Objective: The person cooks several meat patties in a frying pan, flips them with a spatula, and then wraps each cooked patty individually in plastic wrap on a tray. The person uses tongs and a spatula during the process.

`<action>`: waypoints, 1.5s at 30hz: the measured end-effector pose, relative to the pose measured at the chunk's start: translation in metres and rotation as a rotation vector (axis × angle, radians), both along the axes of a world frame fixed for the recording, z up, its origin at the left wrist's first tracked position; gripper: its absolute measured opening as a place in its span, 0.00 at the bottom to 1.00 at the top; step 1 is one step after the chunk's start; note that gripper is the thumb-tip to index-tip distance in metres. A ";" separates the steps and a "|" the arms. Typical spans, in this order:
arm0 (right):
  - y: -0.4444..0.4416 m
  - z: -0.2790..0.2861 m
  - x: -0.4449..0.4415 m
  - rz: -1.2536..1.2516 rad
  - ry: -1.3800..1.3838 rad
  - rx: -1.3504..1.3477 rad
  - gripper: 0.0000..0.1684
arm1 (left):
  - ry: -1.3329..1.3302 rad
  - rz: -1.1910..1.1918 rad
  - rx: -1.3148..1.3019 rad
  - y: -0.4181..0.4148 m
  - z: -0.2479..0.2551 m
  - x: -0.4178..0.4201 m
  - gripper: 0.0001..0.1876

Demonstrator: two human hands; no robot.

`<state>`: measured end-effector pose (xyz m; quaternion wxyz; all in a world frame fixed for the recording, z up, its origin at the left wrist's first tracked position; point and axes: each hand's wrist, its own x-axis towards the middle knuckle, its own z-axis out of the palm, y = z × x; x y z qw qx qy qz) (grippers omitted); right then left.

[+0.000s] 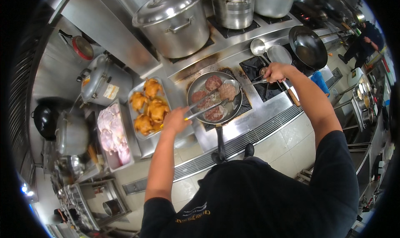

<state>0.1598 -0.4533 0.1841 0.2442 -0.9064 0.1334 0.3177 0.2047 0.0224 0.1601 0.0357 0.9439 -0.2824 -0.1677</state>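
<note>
My left hand [177, 121] grips a pair of metal tongs [204, 110] with yellow on the handle. Their tips reach into a frying pan [191, 81] on the stove, at a browned meat patty [227, 91]. Under or beside that patty lies the metal head of a long-handled utensil [232, 84], perhaps a ladle or turner. Its handle runs to my right hand [276, 72], which is closed around it. Several redder patties, one of them a round patty [213, 82] at the back, sit in bubbling fat. The pan's black handle [220, 141] points towards me.
Left of the pan stand a tray of browned whole poultry [151, 108] and a deep pan of raw poultry [112, 135]. A large lidded stockpot [175, 28] is behind. A ladle [258, 47], a wok [307, 47] and a blue cloth [320, 82] are rightward. Another person [364, 44] is far right.
</note>
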 end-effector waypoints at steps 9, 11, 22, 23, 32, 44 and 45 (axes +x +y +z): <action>0.017 0.034 -0.020 0.298 -0.442 -0.447 0.22 | 0.024 0.105 -0.247 -0.012 -0.017 -0.020 0.36; 0.065 0.061 -0.036 0.267 -0.371 -0.515 0.19 | 0.003 0.140 -0.384 0.028 -0.036 -0.037 0.36; 0.087 0.043 -0.102 0.126 -0.610 -0.543 0.22 | 0.005 0.327 -0.420 0.088 -0.032 -0.094 0.36; 0.086 0.032 -0.106 0.104 -0.585 -0.517 0.25 | -0.005 0.319 -0.414 0.083 -0.033 -0.095 0.36; 0.137 -0.030 -0.127 0.124 -0.469 -0.498 0.26 | -0.171 0.359 -0.226 0.050 -0.034 -0.100 0.32; 0.137 -0.023 -0.126 0.171 -0.426 -0.534 0.24 | -0.086 0.442 -0.233 0.046 -0.035 -0.116 0.33; 0.137 -0.028 -0.127 0.174 -0.447 -0.534 0.27 | -0.092 0.431 -0.243 0.047 -0.038 -0.117 0.33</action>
